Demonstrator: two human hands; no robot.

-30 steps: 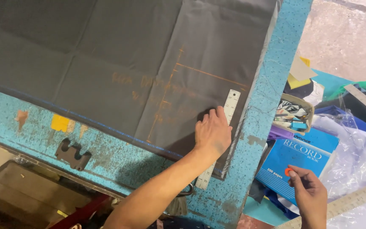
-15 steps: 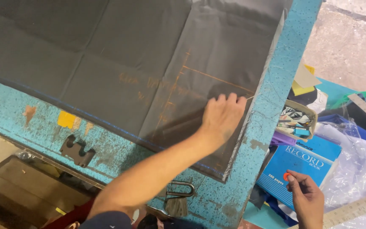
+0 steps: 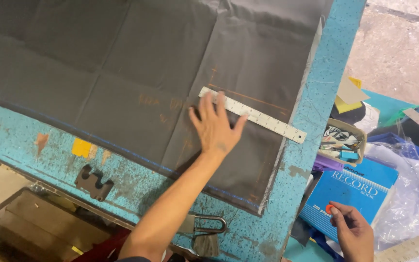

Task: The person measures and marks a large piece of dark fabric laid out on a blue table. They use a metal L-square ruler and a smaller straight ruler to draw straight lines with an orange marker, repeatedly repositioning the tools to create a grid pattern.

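A dark grey cloth (image 3: 136,63) with faint orange chalk lines lies spread on a worn turquoise table (image 3: 316,97). A white ruler (image 3: 263,119) lies slantwise across the cloth's right part, one end over the table edge. My left hand (image 3: 214,126) rests flat on the cloth with spread fingers, fingertips touching the ruler's left end. My right hand (image 3: 350,230) is low at the right, off the table, pinching a small orange piece of chalk (image 3: 330,208) over a blue book (image 3: 352,194).
Scissors (image 3: 204,225) lie at the table's near edge. A dark metal bracket (image 3: 93,182) is fixed on the table front. Beside the table sit a small box of oddments (image 3: 343,140), clear plastic bags (image 3: 413,194) and another ruler (image 3: 408,247).
The ruler has turned from lying along the cloth's right edge to slanting across it. My left hand has shifted left and opened flat on the cloth. My right hand stays over the book.
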